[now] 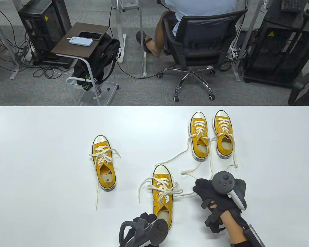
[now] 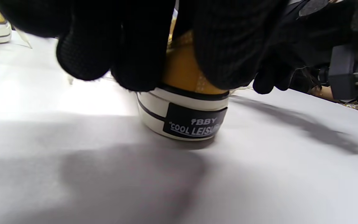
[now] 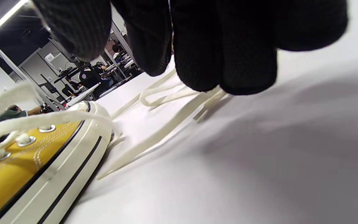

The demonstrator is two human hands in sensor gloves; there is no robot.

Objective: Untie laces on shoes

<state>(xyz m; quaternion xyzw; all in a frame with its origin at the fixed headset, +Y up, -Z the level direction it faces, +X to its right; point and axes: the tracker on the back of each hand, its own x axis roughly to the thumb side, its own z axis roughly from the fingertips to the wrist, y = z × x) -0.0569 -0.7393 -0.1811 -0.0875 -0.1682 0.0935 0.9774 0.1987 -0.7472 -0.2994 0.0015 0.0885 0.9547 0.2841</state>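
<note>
Left grip (image 1: 144,218) clamped on near shoe (image 1: 162,195) heel, toe pointing away; right grip (image 1: 208,195) just right, seemingly pinching its lace (image 1: 186,193), pull direction rightward.

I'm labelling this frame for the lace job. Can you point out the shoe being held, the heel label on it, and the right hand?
held shoe (image 1: 161,177), table view, on its white toe cap.
heel label (image 2: 194,123), left wrist view, on the black patch with lettering.
right hand (image 1: 208,195), table view, on the gloved back of the hand.
</note>
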